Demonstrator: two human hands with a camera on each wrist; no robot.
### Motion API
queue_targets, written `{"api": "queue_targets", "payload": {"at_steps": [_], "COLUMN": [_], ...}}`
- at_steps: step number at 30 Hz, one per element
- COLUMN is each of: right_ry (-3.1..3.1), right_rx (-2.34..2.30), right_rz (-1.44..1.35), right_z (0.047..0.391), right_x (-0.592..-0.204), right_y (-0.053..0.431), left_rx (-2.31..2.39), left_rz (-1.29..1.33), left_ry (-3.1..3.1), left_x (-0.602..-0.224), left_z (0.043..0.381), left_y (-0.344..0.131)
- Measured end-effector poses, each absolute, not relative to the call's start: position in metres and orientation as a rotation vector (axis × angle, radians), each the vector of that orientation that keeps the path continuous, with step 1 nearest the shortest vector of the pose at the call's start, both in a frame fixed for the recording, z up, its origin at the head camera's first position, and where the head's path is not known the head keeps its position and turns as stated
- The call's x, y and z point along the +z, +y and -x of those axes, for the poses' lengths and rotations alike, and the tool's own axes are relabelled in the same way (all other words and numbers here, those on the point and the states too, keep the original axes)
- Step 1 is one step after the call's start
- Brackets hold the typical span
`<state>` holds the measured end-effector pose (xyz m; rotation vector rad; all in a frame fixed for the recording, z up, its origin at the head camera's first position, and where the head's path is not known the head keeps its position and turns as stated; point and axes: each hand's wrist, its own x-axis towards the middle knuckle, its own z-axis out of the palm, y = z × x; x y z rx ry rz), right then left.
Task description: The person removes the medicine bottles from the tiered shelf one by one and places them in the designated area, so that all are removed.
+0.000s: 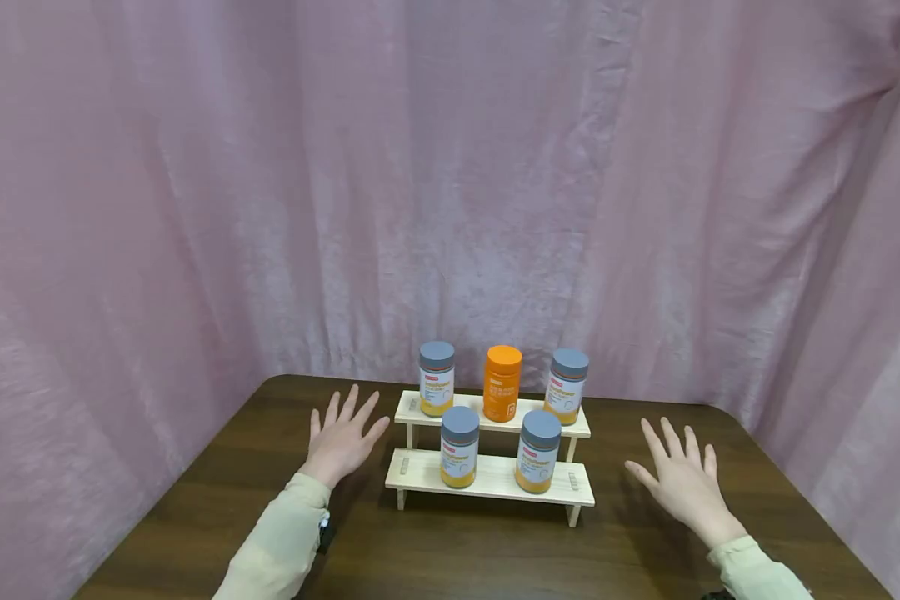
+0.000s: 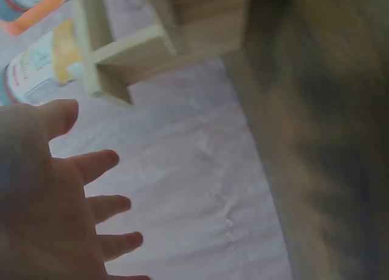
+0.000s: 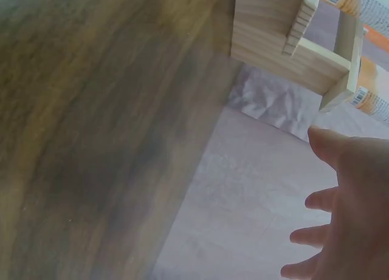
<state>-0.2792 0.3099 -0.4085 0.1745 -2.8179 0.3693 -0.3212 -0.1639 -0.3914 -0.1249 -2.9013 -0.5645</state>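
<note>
Fingers spread, my left hand (image 1: pixel 342 442) is held to the left of a two-step wooden rack (image 1: pixel 412 472), touching nothing. On the other side, my right hand (image 1: pixel 682 483) has its fingers spread too and holds nothing. The rack's upper step carries a grey-lidded jar (image 1: pixel 437 379) at left, an orange jar (image 1: pixel 502 385) in the middle and another grey-lidded jar (image 1: pixel 566 387) at right. Two more grey-lidded jars stand on the lower step, a left one (image 1: pixel 460 447) and a right one (image 1: pixel 537 452). In both wrist views the thumb is nearest the rack's end.
The rack stands on a dark brown wooden table (image 1: pixel 420 558) with rounded far corners. Pink curtains (image 1: pixel 480 183) hang behind the table and along its sides.
</note>
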Motion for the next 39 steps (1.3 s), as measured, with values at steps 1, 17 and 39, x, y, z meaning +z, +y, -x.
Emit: {"api": "queue_targets", "payload": {"at_steps": [1, 17, 39], "right_ry": [-2.811, -2.768, -2.456], "right_rx": [0.367, 0.445, 0.83], "right_rz": [-0.173, -0.066, -0.199], "right_z": [0.28, 0.275, 0.292], "right_x": [-0.408, -0.385, -0.356], "right_y": [0.31, 0.303, 0.261], "left_rx": [-0.587, -0.841, -1.022], "left_rz": [0.122, 0.299, 0.651], "left_ry": [-2.902, -3.14, -3.127], "left_x": [-0.39, -0.367, -0.397], "left_z": [0.322, 0.319, 0.346], "left_y": [-0.162, -0.159, -0.164]}}
